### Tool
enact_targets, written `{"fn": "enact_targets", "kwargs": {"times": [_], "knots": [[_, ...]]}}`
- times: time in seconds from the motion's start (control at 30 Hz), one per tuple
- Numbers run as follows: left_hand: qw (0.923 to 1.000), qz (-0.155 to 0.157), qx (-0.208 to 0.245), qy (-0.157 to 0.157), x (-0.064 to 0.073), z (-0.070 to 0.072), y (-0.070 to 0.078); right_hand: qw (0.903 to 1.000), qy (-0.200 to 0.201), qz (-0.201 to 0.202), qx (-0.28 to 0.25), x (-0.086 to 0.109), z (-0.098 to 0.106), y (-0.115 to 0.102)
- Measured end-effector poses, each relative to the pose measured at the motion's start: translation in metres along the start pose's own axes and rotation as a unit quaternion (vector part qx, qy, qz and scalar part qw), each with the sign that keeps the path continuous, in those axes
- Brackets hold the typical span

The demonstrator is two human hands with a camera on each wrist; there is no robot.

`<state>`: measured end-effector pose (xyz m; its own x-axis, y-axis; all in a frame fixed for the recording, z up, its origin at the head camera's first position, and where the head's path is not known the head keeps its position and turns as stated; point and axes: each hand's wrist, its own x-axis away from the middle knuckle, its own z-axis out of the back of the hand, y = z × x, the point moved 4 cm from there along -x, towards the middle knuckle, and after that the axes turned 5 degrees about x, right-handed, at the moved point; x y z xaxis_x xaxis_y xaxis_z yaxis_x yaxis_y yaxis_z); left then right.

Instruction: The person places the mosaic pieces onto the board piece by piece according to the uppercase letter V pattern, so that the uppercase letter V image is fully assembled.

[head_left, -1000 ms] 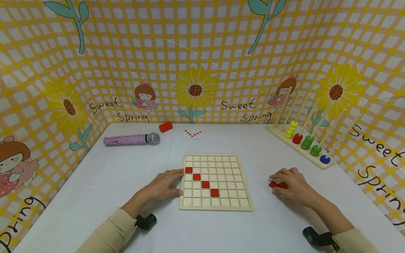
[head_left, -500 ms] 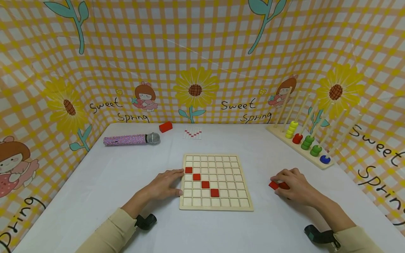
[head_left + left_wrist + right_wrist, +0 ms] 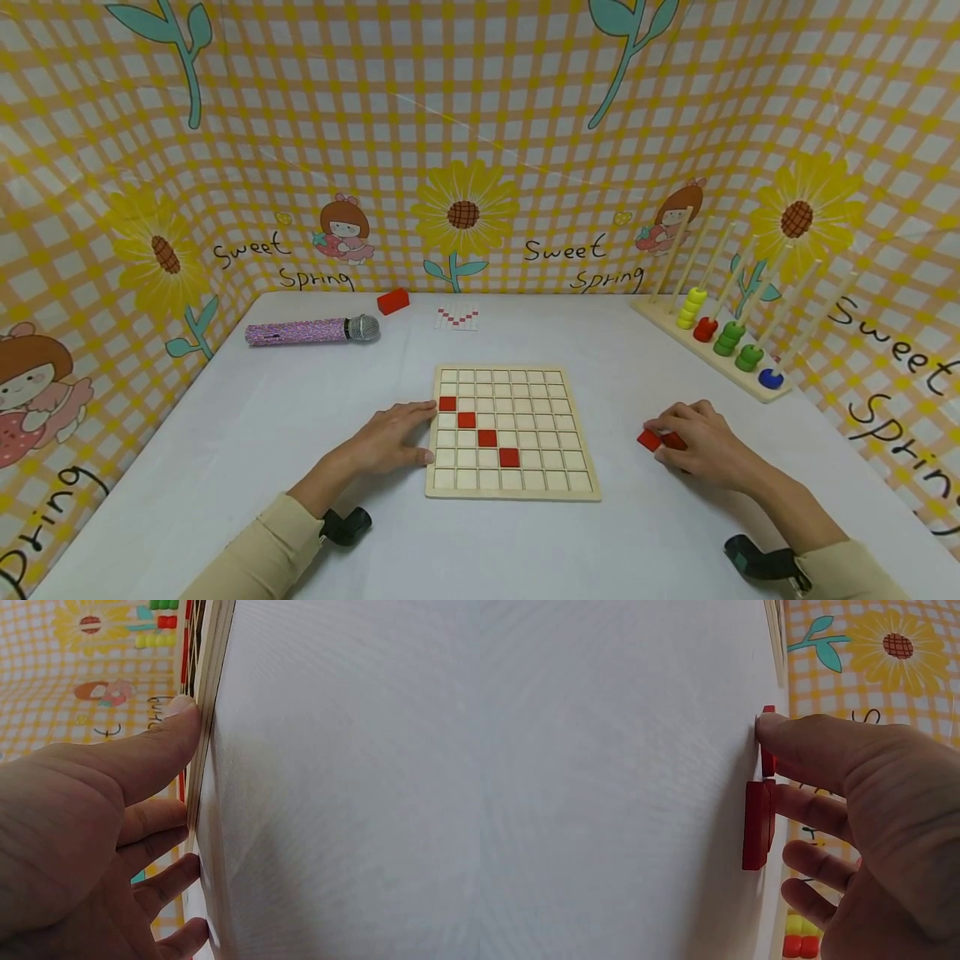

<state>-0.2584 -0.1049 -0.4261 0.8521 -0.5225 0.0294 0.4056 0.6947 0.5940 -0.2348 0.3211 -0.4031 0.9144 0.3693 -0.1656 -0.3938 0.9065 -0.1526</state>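
In the head view a wooden grid board (image 3: 536, 450) lies mid-table, with several red square tiles (image 3: 487, 438) set in a diagonal run of its cells. My left hand (image 3: 386, 440) rests against its left edge, thumb and fingers spread and touching the side; the left wrist view shows the thumb on the board's edge (image 3: 208, 712). To the right of the board, my right hand (image 3: 701, 446) bends over loose red tiles (image 3: 648, 440). Thumb and forefinger pinch one red tile (image 3: 769, 761), as seen in the right wrist view. Other red tiles (image 3: 757, 825) lie beneath the remaining fingers.
A glittery pink microphone (image 3: 311, 331) and a red block (image 3: 393, 302) lie at the back left. Behind the board is a small pattern card (image 3: 456, 317) with a red V. A bead abacus (image 3: 720, 342) stands at the back right. Patterned cloth (image 3: 465, 100) walls the table.
My right hand has shifted slightly to the right over the loose tiles, its thumb closing in on them. The left hand and the board have stayed still.
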Motion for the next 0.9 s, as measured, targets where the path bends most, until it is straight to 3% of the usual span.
{"fn": "enact_targets", "kwargs": {"times": [0.9], "knots": [[1.0, 0.007, 0.0, -0.003, 0.0004, 0.0021, 0.0036, 0.9999, 0.01, 0.007, -0.007, 0.0006, -0.0018, 0.005]]}}
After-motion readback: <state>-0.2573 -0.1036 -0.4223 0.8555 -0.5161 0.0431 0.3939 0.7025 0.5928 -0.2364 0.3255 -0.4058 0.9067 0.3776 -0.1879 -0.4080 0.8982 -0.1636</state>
